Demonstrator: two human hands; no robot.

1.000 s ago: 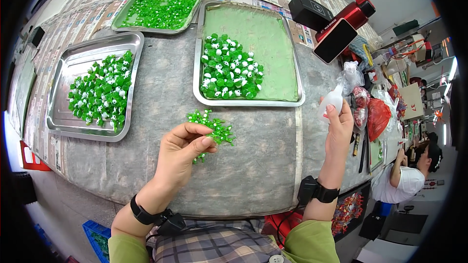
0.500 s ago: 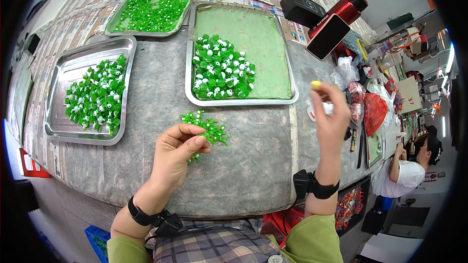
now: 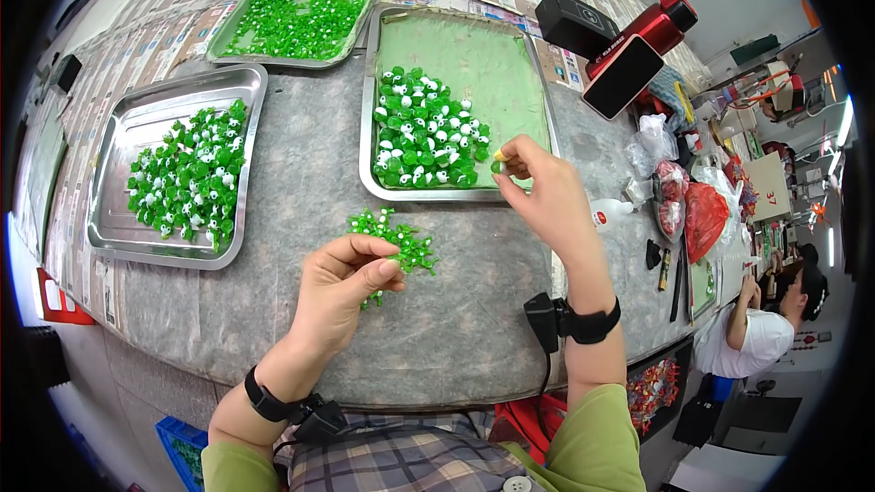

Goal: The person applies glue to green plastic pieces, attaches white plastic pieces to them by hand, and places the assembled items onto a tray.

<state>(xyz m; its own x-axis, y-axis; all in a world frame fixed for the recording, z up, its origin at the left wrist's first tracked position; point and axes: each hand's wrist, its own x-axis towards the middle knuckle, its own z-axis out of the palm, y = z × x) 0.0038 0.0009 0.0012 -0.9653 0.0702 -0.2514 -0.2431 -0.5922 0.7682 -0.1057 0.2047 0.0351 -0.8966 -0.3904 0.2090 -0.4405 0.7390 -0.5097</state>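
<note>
My left hand [image 3: 342, 287] has stayed on the small pile of green beads [image 3: 396, 244] on the table [image 3: 456, 337], fingers curled, pinching one. My right hand [image 3: 547, 196] has moved from the side to the middle tray [image 3: 538, 82], fingers pinching a green bead [image 3: 498, 166] over its edge, ready to drop in.

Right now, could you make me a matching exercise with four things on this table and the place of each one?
Things:
1. left hand
2. right hand
3. tray of clear green pieces
4. red device

Places:
A. far right, beside a black box
B. far left corner of the table
C. on the loose green pile at the front
D. at the near right edge of the green-lined tray, pinching a small green piece

Pairs: 1-C, 2-D, 3-B, 4-A
</note>
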